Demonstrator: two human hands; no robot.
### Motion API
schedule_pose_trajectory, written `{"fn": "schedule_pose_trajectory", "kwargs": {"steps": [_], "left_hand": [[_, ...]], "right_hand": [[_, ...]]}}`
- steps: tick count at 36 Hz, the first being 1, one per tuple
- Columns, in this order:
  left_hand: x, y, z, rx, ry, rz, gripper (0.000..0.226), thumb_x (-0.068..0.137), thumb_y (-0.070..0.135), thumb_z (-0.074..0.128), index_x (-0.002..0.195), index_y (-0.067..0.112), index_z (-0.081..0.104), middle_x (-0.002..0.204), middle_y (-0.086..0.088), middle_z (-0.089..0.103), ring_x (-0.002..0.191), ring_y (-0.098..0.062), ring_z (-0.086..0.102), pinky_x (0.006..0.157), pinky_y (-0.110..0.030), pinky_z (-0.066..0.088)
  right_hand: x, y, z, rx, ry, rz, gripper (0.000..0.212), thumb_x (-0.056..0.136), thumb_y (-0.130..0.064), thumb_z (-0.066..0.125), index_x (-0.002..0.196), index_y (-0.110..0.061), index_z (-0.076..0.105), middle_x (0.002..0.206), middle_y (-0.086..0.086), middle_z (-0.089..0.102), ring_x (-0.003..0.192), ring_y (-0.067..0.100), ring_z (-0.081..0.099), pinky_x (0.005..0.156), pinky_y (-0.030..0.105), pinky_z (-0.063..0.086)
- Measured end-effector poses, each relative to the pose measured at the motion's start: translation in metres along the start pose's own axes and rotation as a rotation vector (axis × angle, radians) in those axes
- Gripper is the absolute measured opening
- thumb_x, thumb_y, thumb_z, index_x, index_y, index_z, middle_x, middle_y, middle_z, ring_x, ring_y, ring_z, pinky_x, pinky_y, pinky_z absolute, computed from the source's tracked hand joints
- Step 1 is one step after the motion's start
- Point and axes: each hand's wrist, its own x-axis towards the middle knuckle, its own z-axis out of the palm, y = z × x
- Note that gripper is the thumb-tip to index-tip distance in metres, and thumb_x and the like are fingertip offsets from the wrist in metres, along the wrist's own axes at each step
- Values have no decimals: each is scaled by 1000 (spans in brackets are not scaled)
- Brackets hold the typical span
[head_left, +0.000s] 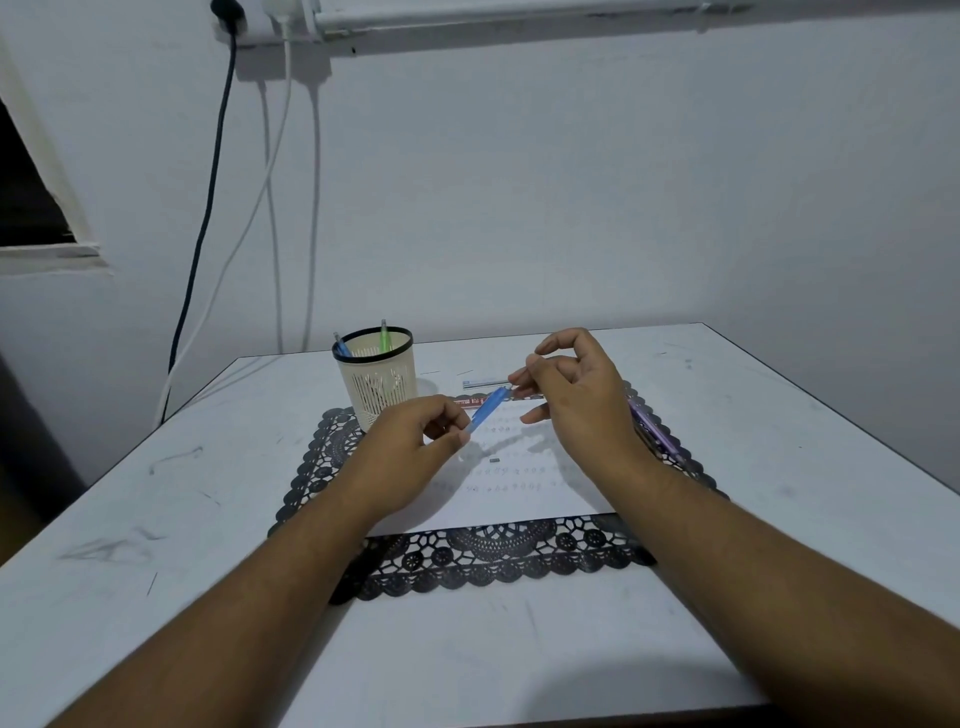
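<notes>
Blue pen (486, 412) is held in the air above the sheet of paper (524, 493), tilted, with the lower end to the left and the upper end to the right and further away. The lower end is pinched by the left grip (410, 441) between thumb and forefinger, the remaining fingers curled in. The upper end is pinched by the right grip (576, 405) at the fingertips, the other fingers loosely arched above. Both grips are closed on that one pen.

The paper is laid on a black lace mat (467, 561), which is laid on the white desk (208, 519). Rows of small handwritten marks are seen on the paper. A small dark piece (494, 460) is lying on the paper just below the pen; what it is cannot be told.

A cream pen holder (376, 384) is stood at the mat's far left corner, with a second blue pen (341, 345) and a green pen (384, 335) in it. Purple pens (657, 434) are laid at the mat's right edge, partly hidden by the right wrist. A red item (467, 401) and a small white box (483, 383) are seen beyond the paper, partly hidden. Cables (208, 208) are hung down the wall behind the desk.
</notes>
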Motion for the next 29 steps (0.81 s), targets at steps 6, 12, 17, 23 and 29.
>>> {"fn": "schedule_pose_trajectory", "kwargs": {"steps": [6,12,17,23,29], "left_hand": [[0,0,1,-1,-2,-14,16,98,23,71,87,35,70,84,18,69,77,-2,62,63,-9,42],[0,1,0,11,-6,7,16,98,22,70,88,36,70,87,20,69,79,-1,63,65,-8,42],[0,0,1,-16,0,12,17,98,21,70,87,34,69,84,17,68,75,-2,61,65,-10,42],[2,-4,2,-78,0,1,18,98,19,70,88,34,70,81,16,69,71,-1,60,66,-21,47],[3,-9,2,-128,1,-17,19,98,19,70,88,35,70,80,11,69,70,-6,62,67,-32,52]], "right_hand": [[0,1,1,21,-11,-15,2,105,-21,60,105,-22,59,91,3,79,84,18,76,60,35,63],[1,4,0,19,1,-8,4,105,-21,61,103,-25,59,92,2,79,85,16,76,60,33,62],[1,5,1,37,-20,7,5,101,-21,63,100,-25,60,92,3,79,89,18,76,60,34,62],[-1,7,4,10,-38,50,15,98,-13,70,89,-25,69,89,10,73,87,18,75,58,34,61],[-2,6,4,-27,-99,107,7,101,-13,67,95,-15,72,92,5,77,83,11,74,61,35,63]]}}
